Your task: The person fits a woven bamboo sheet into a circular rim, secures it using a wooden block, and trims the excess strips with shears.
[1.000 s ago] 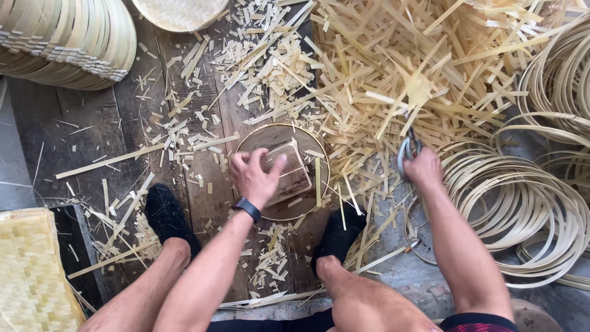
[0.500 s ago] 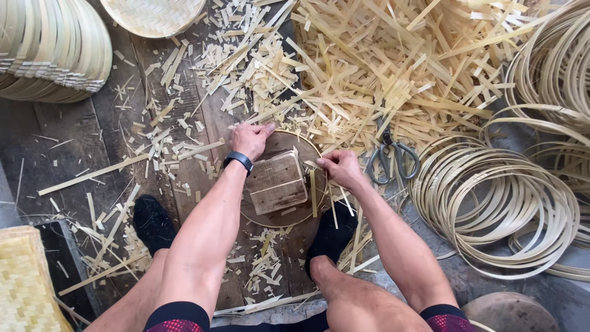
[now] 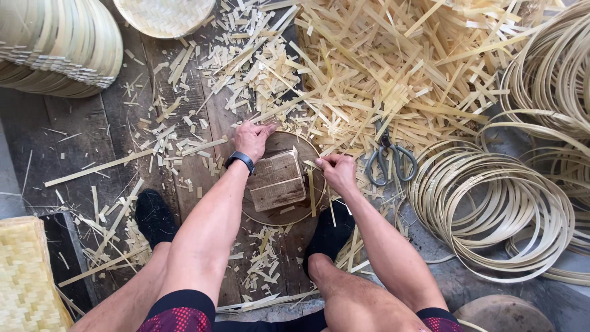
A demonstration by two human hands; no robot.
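Dark plank floor [image 3: 80, 141], littered with pale bamboo offcuts, carries a round brown wooden disc [image 3: 279, 212] between the feet, a square wooden block [image 3: 276, 181] weighting it. Both hands grip its rim: left hand [image 3: 251, 140] curled over the far edge, right hand [image 3: 335, 172] pinching the side. Grey metal shears [image 3: 390, 161] lie just beside.

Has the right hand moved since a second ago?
Yes. The right hand left the scissors and moved left to the round tray's rim, beside the wooden block.

Block [image 3: 278, 180] on round board [image 3: 255, 212], centre floor. Left hand [image 3: 251, 139] at board's far rim, right hand [image 3: 337, 171] at right rim. Scissors [image 3: 388, 161] just right. Hoops [image 3: 491, 212] far right. Strip pile [image 3: 393, 67] behind. Stacked trays [image 3: 55, 46] far left.
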